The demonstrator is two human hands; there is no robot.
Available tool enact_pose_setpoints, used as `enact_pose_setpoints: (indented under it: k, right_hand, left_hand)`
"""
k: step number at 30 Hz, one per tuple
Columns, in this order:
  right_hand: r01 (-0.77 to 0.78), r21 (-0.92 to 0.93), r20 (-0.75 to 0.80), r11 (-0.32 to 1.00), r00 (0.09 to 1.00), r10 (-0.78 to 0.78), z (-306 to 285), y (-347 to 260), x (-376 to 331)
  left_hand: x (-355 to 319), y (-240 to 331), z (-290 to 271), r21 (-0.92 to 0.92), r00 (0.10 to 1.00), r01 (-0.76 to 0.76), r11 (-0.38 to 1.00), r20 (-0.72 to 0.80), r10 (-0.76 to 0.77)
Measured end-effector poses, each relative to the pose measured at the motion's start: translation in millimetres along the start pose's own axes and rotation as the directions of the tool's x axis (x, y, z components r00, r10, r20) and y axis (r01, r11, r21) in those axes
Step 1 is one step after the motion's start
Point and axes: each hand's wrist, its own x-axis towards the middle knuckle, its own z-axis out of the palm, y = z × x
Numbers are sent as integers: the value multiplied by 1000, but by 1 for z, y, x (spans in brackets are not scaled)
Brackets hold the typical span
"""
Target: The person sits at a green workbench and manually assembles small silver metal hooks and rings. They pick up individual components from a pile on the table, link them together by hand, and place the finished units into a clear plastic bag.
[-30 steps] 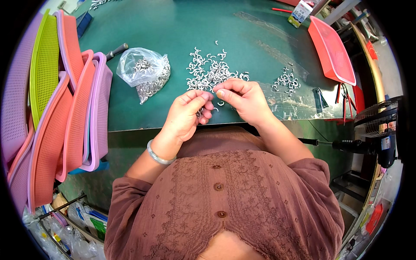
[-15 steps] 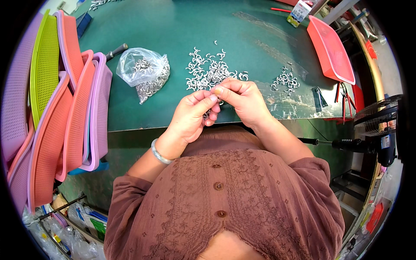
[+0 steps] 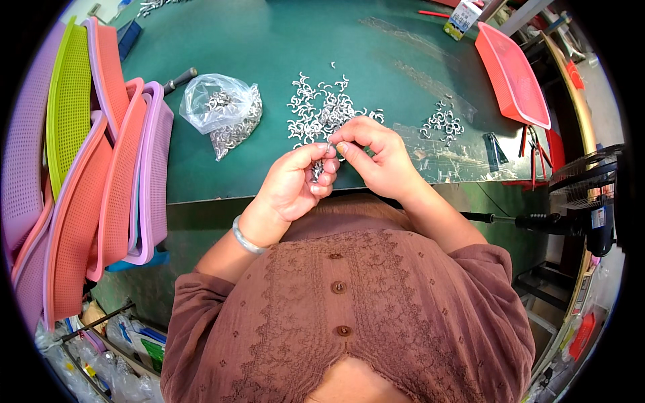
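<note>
Several small curved metal pieces (image 3: 317, 170) lie in the curled fingers of my left hand (image 3: 289, 180), which has a pale bangle at its wrist. My right hand (image 3: 380, 156) meets it at the fingertips, thumb and forefinger pinched near the left thumb. A tiny bit of metal shows between the fingertips; whether both hands grip it is hard to see. Just beyond my hands, a loose pile of the same curved metal pieces (image 3: 321, 111) spreads on the green table (image 3: 269, 40). A smaller heap of curved pieces (image 3: 443, 124) lies to the right.
An opened clear plastic bag (image 3: 208, 107) of metal pieces stands left, near a dark-handled tool (image 3: 181, 80). Stacked plastic baskets (image 3: 121, 181) crowd the left edge. At right are a pink basket (image 3: 514, 74), red-handled pliers (image 3: 534, 154), a carton (image 3: 462, 19) and a fan (image 3: 588, 178).
My left thumb has shifted back from the right fingertips, opening a small gap that shows more of the metal pieces in the left hand. The right forefinger has lifted slightly.
</note>
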Motion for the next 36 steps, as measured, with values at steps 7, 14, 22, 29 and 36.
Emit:
enact_pose_setpoints:
  k: [7, 14, 22, 29, 36]
  right_hand:
    - [84, -88, -5, 993, 996, -85, 3, -1, 1]
    - [114, -365, 91, 924, 992, -86, -13, 6, -1]
    - [232, -533, 255, 814, 961, -107, -14, 4, -4]
    - [234, -448, 203, 863, 966, -157, -11, 10, -3]
    - [315, -383, 142, 868, 949, -282, -5, 4, 1]
  left_hand:
    - [2, -1, -6, -65, 997, 19, 998, 81, -14]
    - [1, -1, -12, -85, 997, -73, 994, 21, 75]
    - [0, -3, -14, 11, 974, -225, 974, -5, 225]
    - [-2, -1, -16, 104, 975, -220, 970, 1, 222]
    - [-2, -6, 3, 292, 972, -163, 942, -116, 204]
